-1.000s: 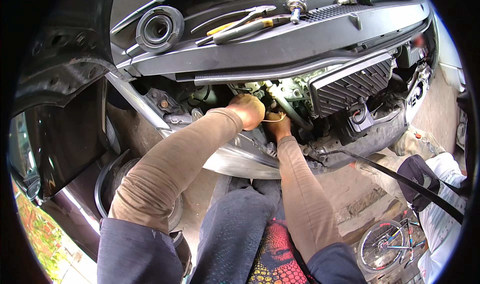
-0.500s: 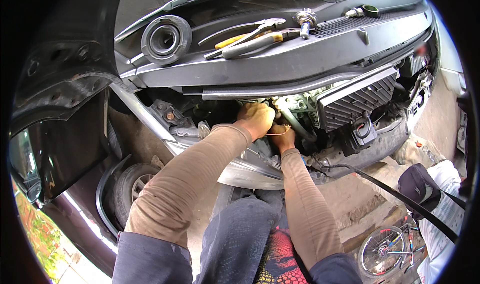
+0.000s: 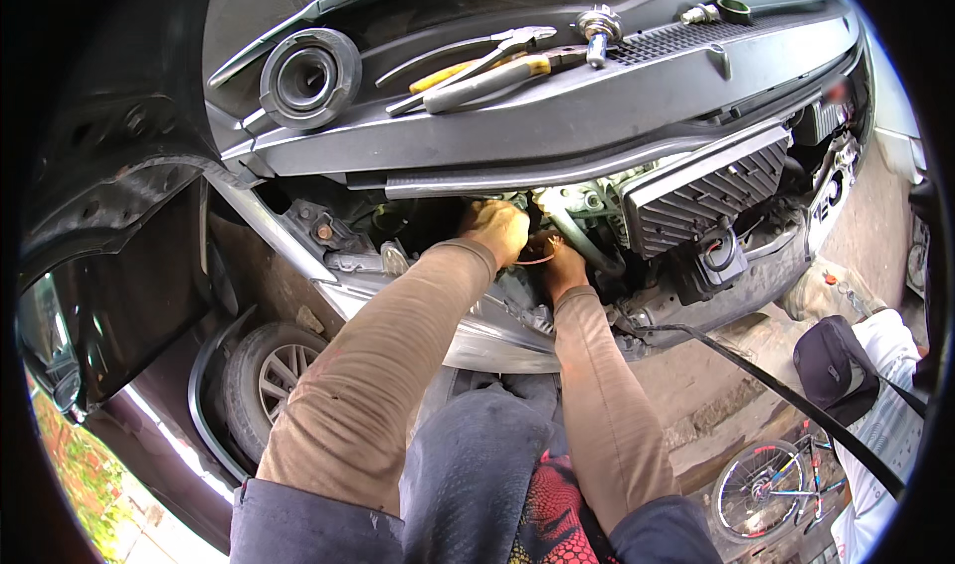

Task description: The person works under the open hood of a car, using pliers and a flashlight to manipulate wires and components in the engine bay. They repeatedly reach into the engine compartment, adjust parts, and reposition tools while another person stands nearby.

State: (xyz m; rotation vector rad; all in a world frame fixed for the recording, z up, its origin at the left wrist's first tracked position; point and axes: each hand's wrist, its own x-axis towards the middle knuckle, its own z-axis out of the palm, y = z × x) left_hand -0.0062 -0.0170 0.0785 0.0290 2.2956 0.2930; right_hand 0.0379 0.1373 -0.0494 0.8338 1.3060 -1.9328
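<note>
Both arms, in brown sleeves, reach into the front corner of a car's engine bay. My left hand [image 3: 496, 230] is closed, knuckles up, in the gap below the dark trim; what its fingers grip is hidden. Close to its right and slightly nearer, my right hand [image 3: 566, 268] has its fingers curled, their tips mostly out of sight. A thin reddish wire [image 3: 534, 262] runs from under the left hand across to the right hand, its frayed end by the right fingers. Just right of the hands, a pale hose [image 3: 580, 238] bends down into the bay.
On the cowl lie a round black rubber cap [image 3: 310, 79], pliers [image 3: 487, 84], a headlight bulb [image 3: 598, 35], a small bulb socket [image 3: 700, 13] and a green ring [image 3: 734, 10]. A black ribbed box [image 3: 708, 192] stands at right. A bystander [image 3: 875, 365] and bicycle [image 3: 761, 489] are lower right.
The whole view has shifted slightly. Both hands stay in the same gap; the right hand has turned a little, and the wire's frayed end now sits closer against its fingers.
</note>
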